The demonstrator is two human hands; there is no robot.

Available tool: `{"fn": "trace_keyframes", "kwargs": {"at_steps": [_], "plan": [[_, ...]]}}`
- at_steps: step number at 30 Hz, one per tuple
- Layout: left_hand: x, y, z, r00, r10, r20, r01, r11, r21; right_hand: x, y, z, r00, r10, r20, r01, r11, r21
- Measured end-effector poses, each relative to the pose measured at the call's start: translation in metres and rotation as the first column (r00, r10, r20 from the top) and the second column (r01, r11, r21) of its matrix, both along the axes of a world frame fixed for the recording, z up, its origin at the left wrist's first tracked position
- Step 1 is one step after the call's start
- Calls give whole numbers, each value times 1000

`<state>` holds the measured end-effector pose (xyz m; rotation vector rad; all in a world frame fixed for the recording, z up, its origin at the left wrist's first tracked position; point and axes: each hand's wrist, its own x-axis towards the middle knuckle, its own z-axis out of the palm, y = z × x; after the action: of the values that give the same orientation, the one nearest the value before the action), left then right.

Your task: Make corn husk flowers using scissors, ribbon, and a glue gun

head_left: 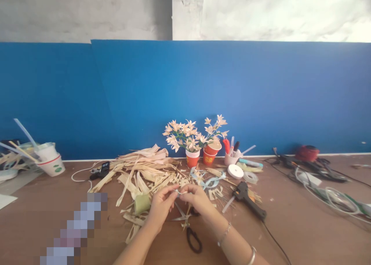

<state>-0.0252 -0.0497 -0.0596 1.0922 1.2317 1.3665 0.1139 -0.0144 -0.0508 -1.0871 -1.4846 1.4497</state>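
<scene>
My left hand (161, 204) and my right hand (198, 199) meet above the table, fingertips pinched together. Between them is a thin pale strip (180, 192), too small to make out clearly. Below lies a pair of open scissors (193, 241) with black handles, partly hidden by my right hand. A roll of green tape (142, 204) stands just left of my left hand. Dried corn husks (145, 168) are heaped behind it, with cut scraps around. To the right of my right hand rests a black glue gun (246, 199) with a clear stick in it.
Husk flowers (188, 133) stand in red paper cups (192, 160) at the back. Near them are a pen cup (231, 158), a white spool (235, 171) and blue ribbon (213, 182). A white cup (52, 165) sits left; cables (327, 199) lie right. A blue partition (232, 91) closes the back.
</scene>
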Motion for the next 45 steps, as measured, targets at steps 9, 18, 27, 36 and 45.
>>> {"fn": "trace_keyframes", "kwargs": {"at_steps": [9,18,27,36,45], "plan": [[-1,3,-12,986,-86,-145,92,995,38,5,4,3,990,77,121,-75,997,-19],[1,5,-17,986,-46,-163,50,998,25,-3,-16,3,811,-387,438,-96,651,753],[-1,8,-18,989,-24,-143,23,1000,-12,-3,-11,-2,799,-444,406,-65,607,792],[0,6,-15,985,-78,-154,83,996,31,12,8,6,963,65,263,-144,945,295],[1,3,-16,978,-59,-199,79,992,94,10,2,11,912,-50,407,-128,908,399]]}}
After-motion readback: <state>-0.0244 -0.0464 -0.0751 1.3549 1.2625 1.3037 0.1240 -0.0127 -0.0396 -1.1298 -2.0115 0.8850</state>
